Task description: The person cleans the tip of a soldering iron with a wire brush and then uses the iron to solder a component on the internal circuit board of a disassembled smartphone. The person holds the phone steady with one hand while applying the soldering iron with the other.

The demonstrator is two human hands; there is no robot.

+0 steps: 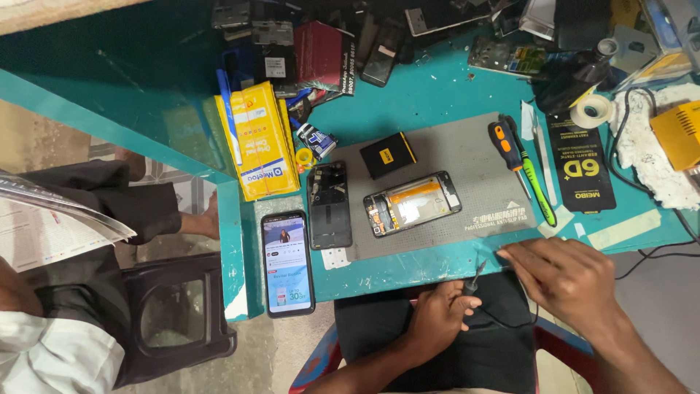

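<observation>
Head view, left hand (437,317) gripping small screwdriver (474,279), right hand (565,277) loosely open on teal bench (408,266) edge

Phone-repair workshop — a scuffed teal workbench (408,95) carrying a grey anti-static mat (474,171), an opened black smartphone (413,203), orange-handled screwdrivers (504,142), and dismantled handsets heaped along its far edge (350,36).

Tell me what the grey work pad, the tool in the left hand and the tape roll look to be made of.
Grey work pad: seems soft rubber or silicone, matte, lying flat without glare. Tool in the left hand: thin metal tip by its dull glint; handle is hidden. Tape roll: pale, papery or translucent film wound on a core; the picture leaves it open.
</observation>
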